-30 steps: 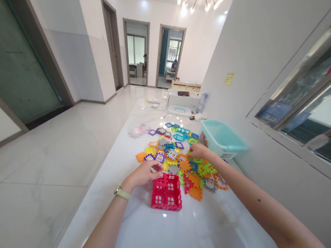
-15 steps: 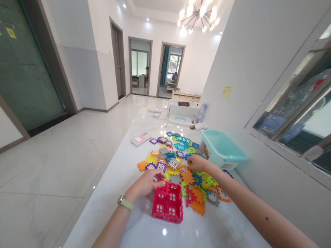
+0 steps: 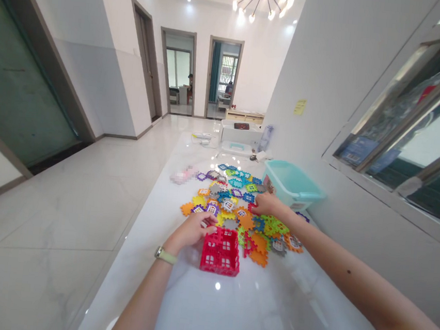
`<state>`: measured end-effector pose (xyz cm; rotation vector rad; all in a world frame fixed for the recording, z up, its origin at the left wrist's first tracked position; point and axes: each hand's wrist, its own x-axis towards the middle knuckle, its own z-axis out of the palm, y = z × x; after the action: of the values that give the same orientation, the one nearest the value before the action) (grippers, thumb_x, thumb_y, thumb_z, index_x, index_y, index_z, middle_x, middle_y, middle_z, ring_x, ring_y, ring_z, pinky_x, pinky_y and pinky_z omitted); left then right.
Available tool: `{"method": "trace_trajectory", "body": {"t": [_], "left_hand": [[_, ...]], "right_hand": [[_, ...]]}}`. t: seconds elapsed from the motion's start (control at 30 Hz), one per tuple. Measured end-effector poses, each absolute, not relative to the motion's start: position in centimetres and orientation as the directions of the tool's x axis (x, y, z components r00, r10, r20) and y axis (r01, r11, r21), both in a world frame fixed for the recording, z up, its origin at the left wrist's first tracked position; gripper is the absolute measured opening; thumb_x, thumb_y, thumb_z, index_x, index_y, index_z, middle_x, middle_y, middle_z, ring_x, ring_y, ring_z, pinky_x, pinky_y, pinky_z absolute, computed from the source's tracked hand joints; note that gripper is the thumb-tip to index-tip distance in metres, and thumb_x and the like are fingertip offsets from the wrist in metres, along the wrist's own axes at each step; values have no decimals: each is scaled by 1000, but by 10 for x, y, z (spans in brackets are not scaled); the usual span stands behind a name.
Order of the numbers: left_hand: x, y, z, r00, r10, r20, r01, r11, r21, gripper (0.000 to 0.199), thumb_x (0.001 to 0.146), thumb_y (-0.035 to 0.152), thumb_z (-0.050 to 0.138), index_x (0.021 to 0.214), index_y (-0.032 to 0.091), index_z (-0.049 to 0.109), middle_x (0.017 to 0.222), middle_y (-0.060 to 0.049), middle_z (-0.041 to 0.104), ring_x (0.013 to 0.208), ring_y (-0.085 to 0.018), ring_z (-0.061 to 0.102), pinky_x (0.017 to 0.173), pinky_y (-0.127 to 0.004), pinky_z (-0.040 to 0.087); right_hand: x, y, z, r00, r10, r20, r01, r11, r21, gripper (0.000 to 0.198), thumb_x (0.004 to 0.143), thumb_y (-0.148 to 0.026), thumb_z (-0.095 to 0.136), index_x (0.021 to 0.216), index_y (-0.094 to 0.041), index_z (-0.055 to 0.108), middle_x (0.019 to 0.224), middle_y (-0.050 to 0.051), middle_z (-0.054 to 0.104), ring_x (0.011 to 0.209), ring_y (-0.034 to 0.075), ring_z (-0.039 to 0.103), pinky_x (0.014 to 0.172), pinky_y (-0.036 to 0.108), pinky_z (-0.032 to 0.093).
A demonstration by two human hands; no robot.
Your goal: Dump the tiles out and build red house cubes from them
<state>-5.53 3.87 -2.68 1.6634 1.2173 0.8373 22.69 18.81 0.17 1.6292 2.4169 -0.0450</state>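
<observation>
Right hand [image 3: 266,204], fingers curled, now shows a partly hidden red plastic piece [image 3: 252,208] at its fingertips, pinch unclear, likely colour-matching the open red lattice plastic box [image 3: 218,250] on the glossy white table [image 3: 269,304], left hand [image 3: 193,231] staying loosely curled at its far-left corner, grip unclear

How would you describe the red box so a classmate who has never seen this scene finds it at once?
Find the white table, then the pile of colourful, flat, toothed pieces on it. Nearer the camera, beside the left hand, sits the red box. Unlike its flat neighbours, it has raised sides around a windowed base.
</observation>
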Motion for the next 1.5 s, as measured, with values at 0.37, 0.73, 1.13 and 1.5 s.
{"method": "trace_trajectory", "body": {"t": [0.37, 0.73, 1.13, 1.5], "left_hand": [[-61, 42, -30, 280, 958, 58, 381, -167, 909, 19, 80, 26, 67, 95, 15, 67, 96, -7, 71, 87, -19, 64, 80, -30, 49], [-65, 44, -35, 255, 967, 25, 348, -116, 930, 19, 79, 31, 66, 90, 15, 66, 89, -5, 69, 75, -16, 61, 70, -26, 47], [-64, 37, -23, 309, 951, 28, 396, -156, 905, 6, 77, 21, 63, 77, 15, 61, 79, -2, 65, 73, -15, 60, 66, -25, 46], [-64, 35, -23, 393, 920, 0, 378, -162, 911, 12, 78, 21, 62, 88, 14, 65, 86, -4, 67, 78, -16, 60, 70, -25, 47]], "right_hand": [[232, 200, -15, -405, 867, -290, 914, 390, -111, 52, 68, -28, 73, 117, -16, 60, 102, 6, 71, 87, 20, 67, 65, 23, 48], [231, 183, -20, -462, 860, -215, 885, 431, -178, 59, 61, -28, 79, 116, -15, 64, 101, 9, 70, 90, 25, 65, 72, 26, 47], [198, 84, 7, -616, 718, 324, 600, 694, -398, 12, 87, -17, 53, 91, -20, 63, 93, 7, 66, 89, 20, 61, 80, 31, 47], [182, 34, 4, -750, 610, 254, 456, 756, -469, 18, 82, -19, 61, 100, -21, 66, 124, 9, 63, 111, 23, 61, 96, 41, 49]]}}
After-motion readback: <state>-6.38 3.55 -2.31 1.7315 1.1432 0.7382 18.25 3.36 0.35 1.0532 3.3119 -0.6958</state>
